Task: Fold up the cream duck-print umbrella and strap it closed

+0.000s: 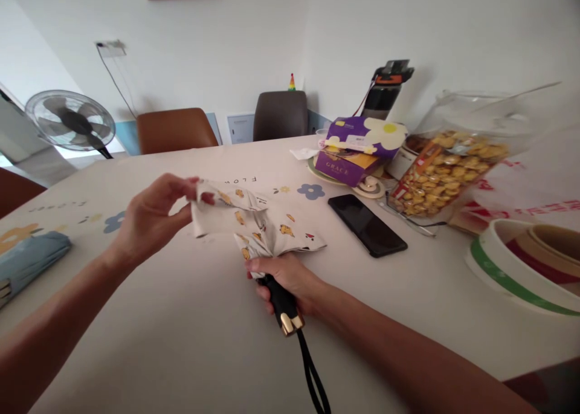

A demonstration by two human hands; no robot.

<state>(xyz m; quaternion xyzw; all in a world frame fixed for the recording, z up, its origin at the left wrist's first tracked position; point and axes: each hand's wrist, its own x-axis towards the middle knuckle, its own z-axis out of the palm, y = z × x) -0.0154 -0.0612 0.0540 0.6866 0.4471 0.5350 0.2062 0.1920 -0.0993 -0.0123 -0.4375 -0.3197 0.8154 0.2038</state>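
Note:
A folding umbrella (pixel 290 226) with a cream canopy printed with small orange figures is held above the table, its folds loose and partly spread. My right hand (pixel 290 281) is closed around the gathered canopy and the top of the black handle. The handle ends in a gold-coloured cap, from which a black wrist strap (pixel 312 375) hangs toward me. Off to the left, my left hand (pixel 156 217) pinches the edge of one canopy fold between thumb and fingers, drawing it out sideways.
A black phone (pixel 367 225) lies right of the umbrella. Behind it are a purple tissue box (pixel 338 166), a dark bottle (pixel 385 93) and a snack jar (pixel 453 166). Tape rolls (pixel 498 269) sit at right. A blue folded pouch-like item (pixel 36 260) lies at left.

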